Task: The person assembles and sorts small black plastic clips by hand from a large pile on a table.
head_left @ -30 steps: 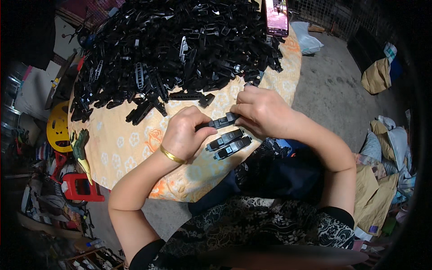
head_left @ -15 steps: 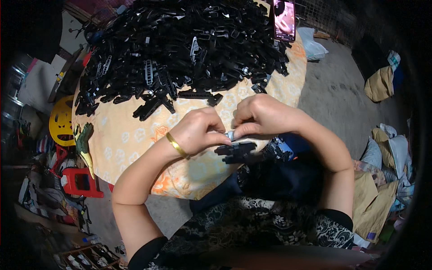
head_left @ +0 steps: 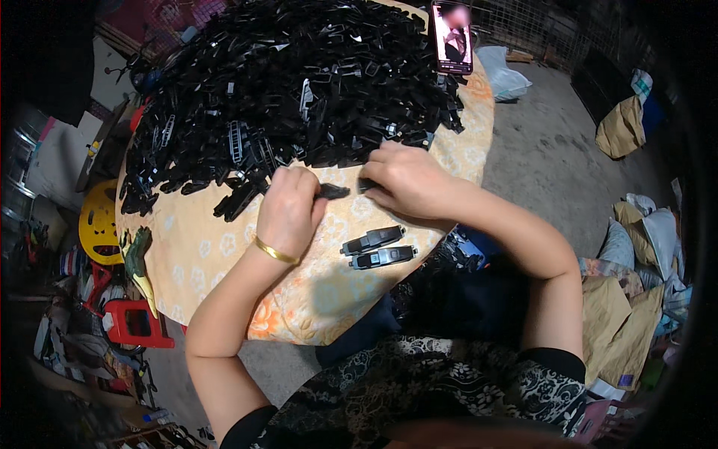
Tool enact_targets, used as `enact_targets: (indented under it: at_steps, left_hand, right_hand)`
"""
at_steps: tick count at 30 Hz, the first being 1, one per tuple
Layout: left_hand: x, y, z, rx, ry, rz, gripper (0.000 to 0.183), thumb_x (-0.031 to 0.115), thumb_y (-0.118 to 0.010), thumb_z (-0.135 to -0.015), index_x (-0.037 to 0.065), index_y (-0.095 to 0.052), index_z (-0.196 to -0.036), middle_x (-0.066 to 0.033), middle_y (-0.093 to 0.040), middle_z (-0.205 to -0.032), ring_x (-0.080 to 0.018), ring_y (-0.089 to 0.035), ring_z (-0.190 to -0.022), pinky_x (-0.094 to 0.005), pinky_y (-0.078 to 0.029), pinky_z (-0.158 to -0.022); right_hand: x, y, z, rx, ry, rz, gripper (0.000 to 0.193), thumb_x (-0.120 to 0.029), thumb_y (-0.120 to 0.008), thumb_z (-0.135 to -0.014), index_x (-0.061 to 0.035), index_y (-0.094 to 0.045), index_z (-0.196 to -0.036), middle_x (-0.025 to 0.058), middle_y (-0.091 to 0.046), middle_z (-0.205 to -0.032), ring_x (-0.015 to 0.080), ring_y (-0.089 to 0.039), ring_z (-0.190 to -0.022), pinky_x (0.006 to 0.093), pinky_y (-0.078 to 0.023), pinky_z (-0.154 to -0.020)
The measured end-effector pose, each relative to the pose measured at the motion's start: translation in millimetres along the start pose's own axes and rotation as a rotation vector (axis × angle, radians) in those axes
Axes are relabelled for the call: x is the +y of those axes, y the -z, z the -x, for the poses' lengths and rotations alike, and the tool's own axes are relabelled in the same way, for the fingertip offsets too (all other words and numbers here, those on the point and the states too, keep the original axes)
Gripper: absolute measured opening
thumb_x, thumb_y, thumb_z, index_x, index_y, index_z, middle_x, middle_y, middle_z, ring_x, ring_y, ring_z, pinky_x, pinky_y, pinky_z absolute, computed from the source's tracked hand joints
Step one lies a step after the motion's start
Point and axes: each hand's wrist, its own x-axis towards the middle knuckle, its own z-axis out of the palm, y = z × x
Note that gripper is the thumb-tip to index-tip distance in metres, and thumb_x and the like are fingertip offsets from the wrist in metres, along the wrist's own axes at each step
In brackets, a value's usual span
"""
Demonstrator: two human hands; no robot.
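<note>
A person's left hand pinches a small black plastic piece, its free end jutting from the thumb and fingers toward the right hand; the right fingers curl closed on a dark part, mostly hidden by their grip; the two held parts are near each other but apart; closer to the body than the right fingers, two slim black plastic assemblies lie side by side on a floral tablecloth; just beyond both sets of fingers spreads a heap of black plastic components; past the right fingers, at the heap's edge, is a lit smartphone.
</note>
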Motion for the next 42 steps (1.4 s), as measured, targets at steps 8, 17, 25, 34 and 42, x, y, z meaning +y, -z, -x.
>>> enact_targets:
  at_steps: [8,17,25,34,42]
  left_hand:
    - [31.6,5.2,3.7,-0.125,-0.123,0.167,0.038,-0.008,-0.059,-0.069,0.001,-0.059,-0.106,-0.015,-0.057,-0.099,-0.0338,-0.052,-0.093,-0.0398,-0.045,-0.084]
    - [20.7,-11.8,-7.6,-0.144,-0.086,0.587,0.023,0.01,-0.067,-0.078,0.001,-0.062,-0.098,-0.0188,-0.054,-0.117,-0.0327,-0.056,-0.103,-0.0376,-0.047,-0.086]
    - [21.3,-7.0,7.4,-0.142,0.161,0.235,0.027,0.014,-0.075,-0.073,0.001,-0.066,-0.095,-0.0135,-0.058,-0.087,-0.029,-0.059,-0.081,-0.0362,-0.047,-0.071]
    - [14.4,-9.7,5.5,-0.097,0.245,0.368,0.019,0.009,-0.08,-0.067,0.0,-0.069,-0.081,-0.0094,-0.059,-0.074,-0.0229,-0.059,-0.069,-0.0329,-0.048,-0.063]
    - [13.5,1.1,-1.8,-0.161,0.057,0.363,0.029,0.02,-0.083,-0.062,0.001,-0.067,-0.078,-0.0077,-0.057,-0.07,-0.0261,-0.055,-0.075,-0.0352,-0.045,-0.067]
  right_hand:
    - [12.7,11.5,24.0,-0.005,-0.012,-0.108,0.022,-0.02,-0.07,-0.077,-0.005,-0.065,-0.093,0.0111,-0.062,-0.087,0.0309,-0.059,-0.092,0.0402,-0.049,-0.078]
    - [9.5,27.7,24.4,0.066,-0.102,-0.123,0.022,-0.015,-0.067,-0.081,-0.0028,-0.062,-0.098,0.0136,-0.061,-0.086,0.0341,-0.058,-0.087,0.0419,-0.048,-0.074]
    - [2.8,12.7,13.9,0.135,0.11,-0.149,0.022,-0.015,-0.069,-0.079,-0.0028,-0.064,-0.097,0.0121,-0.06,-0.083,0.0313,-0.057,-0.083,0.0397,-0.048,-0.072]
    - [-7.2,11.2,10.7,0.031,0.183,0.02,0.018,-0.016,-0.07,-0.071,-0.0013,-0.063,-0.077,0.0091,-0.057,-0.079,0.0275,-0.054,-0.083,0.0374,-0.047,-0.075]
    - [-6.0,-4.8,12.8,0.11,0.239,-0.209,0.021,-0.016,-0.073,-0.073,-0.005,-0.066,-0.089,0.0082,-0.056,-0.081,0.0288,-0.054,-0.08,0.0384,-0.047,-0.07]
